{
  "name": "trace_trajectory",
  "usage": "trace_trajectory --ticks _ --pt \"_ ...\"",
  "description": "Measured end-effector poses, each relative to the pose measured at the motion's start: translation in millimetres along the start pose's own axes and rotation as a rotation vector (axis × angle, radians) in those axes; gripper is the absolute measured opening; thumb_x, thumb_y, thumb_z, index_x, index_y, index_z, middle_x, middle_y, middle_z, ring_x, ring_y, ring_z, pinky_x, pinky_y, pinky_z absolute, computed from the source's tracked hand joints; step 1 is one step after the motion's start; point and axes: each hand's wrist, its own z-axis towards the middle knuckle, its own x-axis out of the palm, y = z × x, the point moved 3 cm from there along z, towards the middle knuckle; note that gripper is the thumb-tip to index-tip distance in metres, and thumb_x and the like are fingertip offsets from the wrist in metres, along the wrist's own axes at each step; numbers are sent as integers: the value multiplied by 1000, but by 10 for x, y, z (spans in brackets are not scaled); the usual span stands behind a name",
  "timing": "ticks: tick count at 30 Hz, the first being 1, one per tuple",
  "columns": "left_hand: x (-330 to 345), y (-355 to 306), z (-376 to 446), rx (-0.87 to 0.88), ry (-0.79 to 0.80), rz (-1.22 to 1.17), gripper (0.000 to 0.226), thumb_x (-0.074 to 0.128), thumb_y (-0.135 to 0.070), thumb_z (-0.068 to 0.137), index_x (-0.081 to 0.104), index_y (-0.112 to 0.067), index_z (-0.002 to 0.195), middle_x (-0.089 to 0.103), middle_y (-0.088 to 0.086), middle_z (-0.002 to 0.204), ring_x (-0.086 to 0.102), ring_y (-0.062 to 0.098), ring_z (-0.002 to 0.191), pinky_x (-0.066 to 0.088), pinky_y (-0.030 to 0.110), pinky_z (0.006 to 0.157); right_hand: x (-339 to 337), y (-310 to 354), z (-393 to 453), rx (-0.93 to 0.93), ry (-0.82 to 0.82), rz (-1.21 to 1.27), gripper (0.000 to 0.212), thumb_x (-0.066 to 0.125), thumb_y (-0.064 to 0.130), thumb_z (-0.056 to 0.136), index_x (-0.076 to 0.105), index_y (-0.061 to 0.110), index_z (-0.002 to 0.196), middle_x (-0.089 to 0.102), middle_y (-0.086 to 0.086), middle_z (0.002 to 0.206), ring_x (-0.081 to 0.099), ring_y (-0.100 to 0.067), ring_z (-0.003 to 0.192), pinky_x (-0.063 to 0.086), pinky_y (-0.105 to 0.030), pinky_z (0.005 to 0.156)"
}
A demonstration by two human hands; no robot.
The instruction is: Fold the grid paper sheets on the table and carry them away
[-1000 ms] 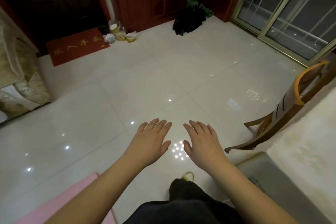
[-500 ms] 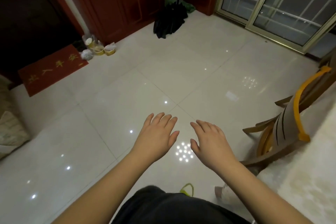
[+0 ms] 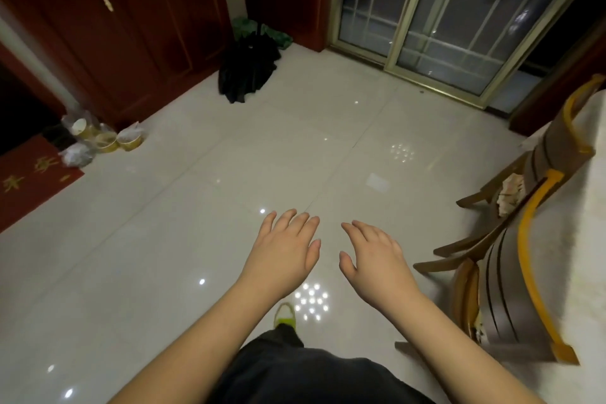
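With left hand [image 3: 284,249] and right hand [image 3: 377,256] spread flat, empty, no grid paper is visible; next comes turning right toward the table [image 3: 587,239].

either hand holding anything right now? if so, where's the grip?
Nothing held. Left hand and right hand hover palm-down over the floor, fingers relaxed; no grid paper in view.

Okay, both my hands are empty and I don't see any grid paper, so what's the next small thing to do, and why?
Probably turn right, toward the cloth-covered table at the frame's right edge. Your left hand and right hand hover open over bare floor tiles and hold nothing, and no grid paper shows. Only a strip of the table shows behind the wooden chairs, so the sheets, if there, are out of view.
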Motion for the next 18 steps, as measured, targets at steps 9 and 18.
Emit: trace_trajectory --ticks 9,18 --pt "-127 119 1544 311 -47 12 48 35 -40 90 66 -16 119 69 0 114 64 24 110 48 47 95 -613 -424 987 238 -94 72 57 40 39 99 26 25 153 31 2 157 28 -18 143 19 -34 117" --pt "9 -626 3116 528 -20 -35 51 33 -41 91 64 -14 121 69 1 115 64 24 109 48 47 95 -1221 -1575 1612 423 -196 64 56 42 40 98 32 23 150 36 1 155 32 -21 141 22 -37 116"
